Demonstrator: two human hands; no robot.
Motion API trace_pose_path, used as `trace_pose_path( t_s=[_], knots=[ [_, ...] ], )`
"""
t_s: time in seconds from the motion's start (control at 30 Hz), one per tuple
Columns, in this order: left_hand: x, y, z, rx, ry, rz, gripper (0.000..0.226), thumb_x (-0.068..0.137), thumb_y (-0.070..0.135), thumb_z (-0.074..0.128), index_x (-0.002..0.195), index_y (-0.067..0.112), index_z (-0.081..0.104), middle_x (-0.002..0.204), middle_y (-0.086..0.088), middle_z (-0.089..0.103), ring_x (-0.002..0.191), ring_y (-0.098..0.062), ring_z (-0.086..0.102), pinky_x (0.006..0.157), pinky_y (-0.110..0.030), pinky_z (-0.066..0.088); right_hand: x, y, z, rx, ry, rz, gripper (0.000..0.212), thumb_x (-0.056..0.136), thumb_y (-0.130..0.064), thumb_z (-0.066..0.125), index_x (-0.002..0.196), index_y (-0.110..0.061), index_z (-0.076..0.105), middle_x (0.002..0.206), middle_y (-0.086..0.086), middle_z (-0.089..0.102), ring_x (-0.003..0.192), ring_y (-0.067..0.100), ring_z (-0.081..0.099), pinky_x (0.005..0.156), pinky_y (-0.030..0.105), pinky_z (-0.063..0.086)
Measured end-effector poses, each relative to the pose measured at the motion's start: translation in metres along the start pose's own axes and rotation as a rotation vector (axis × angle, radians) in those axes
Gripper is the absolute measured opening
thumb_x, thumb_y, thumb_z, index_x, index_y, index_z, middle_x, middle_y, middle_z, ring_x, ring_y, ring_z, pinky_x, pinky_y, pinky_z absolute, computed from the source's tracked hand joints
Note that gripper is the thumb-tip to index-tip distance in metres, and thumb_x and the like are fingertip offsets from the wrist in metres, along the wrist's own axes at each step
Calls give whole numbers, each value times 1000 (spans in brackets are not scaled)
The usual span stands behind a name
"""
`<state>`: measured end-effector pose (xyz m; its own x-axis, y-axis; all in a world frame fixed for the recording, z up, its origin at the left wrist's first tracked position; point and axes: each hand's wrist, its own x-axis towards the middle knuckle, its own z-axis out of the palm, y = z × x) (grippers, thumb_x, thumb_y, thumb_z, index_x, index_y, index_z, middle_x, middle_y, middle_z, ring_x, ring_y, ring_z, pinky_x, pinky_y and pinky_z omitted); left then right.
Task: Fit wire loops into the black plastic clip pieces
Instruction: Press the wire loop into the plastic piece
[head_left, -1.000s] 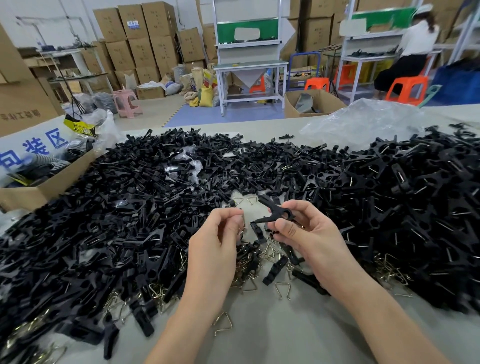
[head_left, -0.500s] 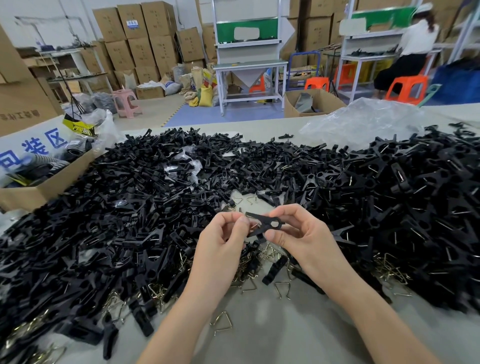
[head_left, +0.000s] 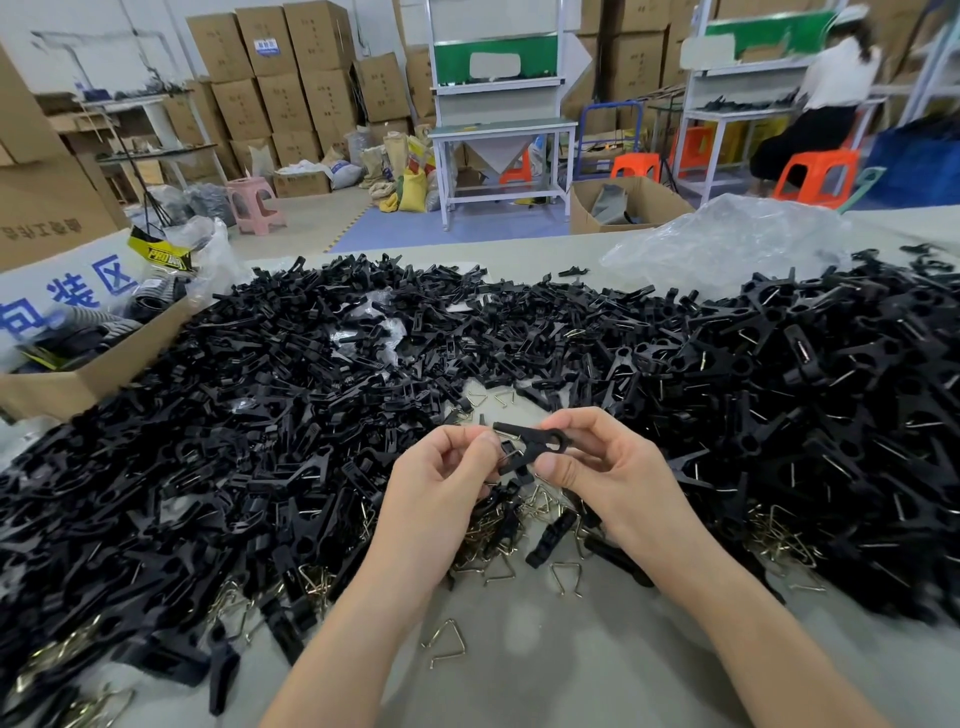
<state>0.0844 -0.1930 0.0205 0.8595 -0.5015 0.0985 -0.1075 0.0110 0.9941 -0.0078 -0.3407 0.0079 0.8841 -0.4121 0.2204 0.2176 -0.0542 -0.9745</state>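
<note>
Left fingers (head_left: 480, 451) now pinched onto clip (head_left: 540, 440)

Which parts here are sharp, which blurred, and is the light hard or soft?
Head view: the clip between left hand and right hand is sharp; the pile's outer edges and the far person are blurred; light soft, shadows faint.

Stacked cardboard boxes (head_left: 291, 83) fill the upper left; a white workbench (head_left: 501, 130) (green panel above) stands centre, orange stools (head_left: 815, 174) right.
</note>
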Motion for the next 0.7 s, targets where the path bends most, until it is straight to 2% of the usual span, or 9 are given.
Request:
trace_pose_path(
  t_s=[0.47, 0.7],
  knots=[
    [3, 0, -2, -53, 12, -26, 15, 96, 20, 65, 87, 10, 72, 76, 2, 74, 68, -4, 64, 67, -15, 53, -1, -2, 1, 24, -3, 3, 25, 77, -26, 80, 99, -34, 70, 103, -4, 78, 77, 3, 69, 76, 13, 51],
    [0, -1, 0, -20, 19, -39, 17, 94, 25, 66, 81, 18, 74, 77, 2, 73, 67, -4, 62, 67, -16, 54, -1, -3, 0, -7, 0, -7, 26, 79, -29, 82, 101, -35, 69, 108, -4, 77, 86, 11, 72, 82, 19, 54]
  ],
)
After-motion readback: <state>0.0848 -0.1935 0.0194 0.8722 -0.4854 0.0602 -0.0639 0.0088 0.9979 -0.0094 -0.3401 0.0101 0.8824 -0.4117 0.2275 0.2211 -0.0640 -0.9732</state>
